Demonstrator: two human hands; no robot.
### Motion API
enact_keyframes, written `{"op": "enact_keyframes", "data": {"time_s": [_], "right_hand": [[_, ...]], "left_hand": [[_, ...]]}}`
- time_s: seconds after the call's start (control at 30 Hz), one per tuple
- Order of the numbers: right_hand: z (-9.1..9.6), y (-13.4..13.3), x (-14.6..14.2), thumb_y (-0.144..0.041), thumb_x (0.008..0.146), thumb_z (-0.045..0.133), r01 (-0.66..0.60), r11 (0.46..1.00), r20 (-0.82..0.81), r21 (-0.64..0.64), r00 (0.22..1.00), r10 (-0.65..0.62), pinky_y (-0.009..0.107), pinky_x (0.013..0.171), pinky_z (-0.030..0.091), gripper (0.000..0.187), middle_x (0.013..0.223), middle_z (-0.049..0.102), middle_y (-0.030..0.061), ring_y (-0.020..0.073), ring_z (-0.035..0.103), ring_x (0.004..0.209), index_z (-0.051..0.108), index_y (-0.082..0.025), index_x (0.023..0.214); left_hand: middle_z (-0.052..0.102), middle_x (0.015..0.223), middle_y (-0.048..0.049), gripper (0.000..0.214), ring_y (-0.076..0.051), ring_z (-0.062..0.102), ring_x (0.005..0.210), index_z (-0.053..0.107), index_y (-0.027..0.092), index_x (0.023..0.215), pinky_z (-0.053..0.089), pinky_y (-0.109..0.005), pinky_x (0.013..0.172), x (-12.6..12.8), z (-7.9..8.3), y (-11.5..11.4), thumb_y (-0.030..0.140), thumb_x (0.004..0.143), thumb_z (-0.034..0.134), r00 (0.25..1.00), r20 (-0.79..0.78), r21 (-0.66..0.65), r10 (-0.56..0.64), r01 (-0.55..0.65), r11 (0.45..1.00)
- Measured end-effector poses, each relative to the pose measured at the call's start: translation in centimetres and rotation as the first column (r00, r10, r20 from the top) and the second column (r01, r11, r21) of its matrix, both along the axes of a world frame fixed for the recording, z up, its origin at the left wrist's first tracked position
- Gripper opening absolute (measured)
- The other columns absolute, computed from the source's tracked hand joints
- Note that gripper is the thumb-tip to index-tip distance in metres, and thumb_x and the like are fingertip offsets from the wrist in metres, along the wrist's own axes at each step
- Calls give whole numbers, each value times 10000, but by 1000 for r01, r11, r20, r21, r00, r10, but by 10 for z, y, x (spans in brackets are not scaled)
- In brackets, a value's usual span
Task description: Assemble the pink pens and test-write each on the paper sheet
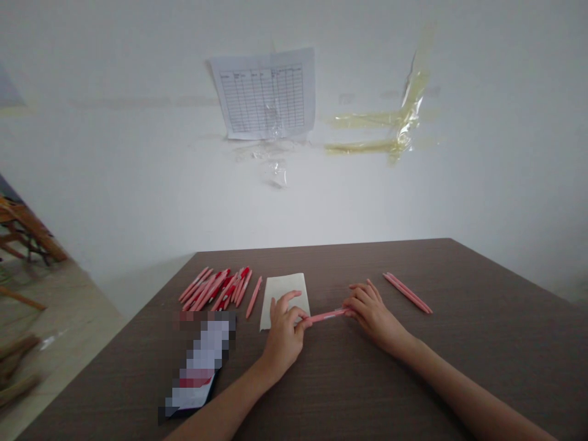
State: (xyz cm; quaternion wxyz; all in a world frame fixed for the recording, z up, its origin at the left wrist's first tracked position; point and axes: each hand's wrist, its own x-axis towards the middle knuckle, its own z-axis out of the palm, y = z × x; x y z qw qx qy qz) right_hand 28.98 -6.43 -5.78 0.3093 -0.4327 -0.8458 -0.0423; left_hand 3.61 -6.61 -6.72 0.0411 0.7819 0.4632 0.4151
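A pink pen (327,315) is stretched crosswise between my two hands, just right of a cream paper pad (285,285). My left hand (285,334) pinches its left end between thumb and finger, with the other fingers raised over the pad. At the right end, my right hand (373,313) grips the pen with its fingertips. A single pink pen (254,297) lies left of the pad. Farther left is a loose pile of pink and red pens (215,290). A pair of pink pens (408,293) rests side by side, beyond my right hand.
A phone-like object (199,367), blurred out, lies on the brown table (367,392) near my left forearm. Behind the table stands a white wall with a taped printed sheet (266,95) and yellowed tape strips (367,147). Wooden furniture (27,226) shows at far left.
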Motion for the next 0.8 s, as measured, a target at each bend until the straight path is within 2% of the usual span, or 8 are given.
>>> {"op": "enact_keyframes", "data": {"time_s": [0.13,0.2,0.3,0.4,0.5,0.6,0.73,0.8], "right_hand": [[2,0,2,-180,932,526,-11,999,-49,-33,999,10,621,1119,253,126,971,635,57,274,508,1179,619,-250,981],[3,0,3,-203,929,535,-31,997,-112,-67,993,24,585,1089,315,120,999,636,66,271,519,1155,625,-250,991],[2,3,3,-254,915,559,-72,989,-274,-128,961,34,482,982,436,85,996,646,80,261,553,1078,632,-234,954],[-1,6,2,-333,895,584,-125,960,-469,-250,883,-7,406,888,473,120,944,653,60,234,593,960,623,-220,911],[-4,9,1,-436,860,612,-228,885,-626,-405,775,-86,344,781,490,232,868,654,31,204,612,833,621,-207,901],[-4,7,-2,-484,820,666,-346,818,-747,-459,649,-145,322,760,491,297,830,651,21,185,605,797,635,-196,886],[-2,2,-8,-463,788,732,-553,726,-903,-409,361,-234,357,864,508,281,874,624,12,172,605,864,643,-210,874],[0,1,-10,-435,768,762,-615,699,-931,-365,218,-294,376,882,522,267,885,611,4,167,607,873,646,-219,871]], "left_hand": [[570,1279,-95,96,-284,513,1257,660,210,764,240,-682,1126,0,2,0,130,817,669,1000,-4,12,10,-10,1000],[577,1259,-88,79,-292,521,1246,678,218,771,240,-693,1121,0,3,0,149,803,697,1000,-2,3,17,-17,1000],[581,1247,-80,78,-302,530,1235,697,228,768,240,-706,1113,1,4,0,160,773,735,1000,-1,-10,21,-21,1000],[583,1240,-79,95,-307,538,1224,706,229,764,237,-713,1109,1,4,-1,163,742,770,1000,-6,-26,14,-15,1000],[579,1245,-77,117,-308,537,1220,716,237,775,226,-715,1110,1,4,-2,186,714,802,1000,-23,-43,-3,2,999],[581,1237,-78,122,-309,537,1212,730,247,793,218,-718,1110,1,7,-4,219,709,814,999,-37,-51,-31,29,998],[592,1211,-86,120,-304,540,1202,746,252,823,220,-705,1120,1,10,-5,254,721,809,995,-49,-75,-82,78,994],[596,1212,-87,143,-303,536,1209,747,255,844,211,-702,1124,1,10,-5,261,717,813,994,-54,-87,-95,90,992]]}}
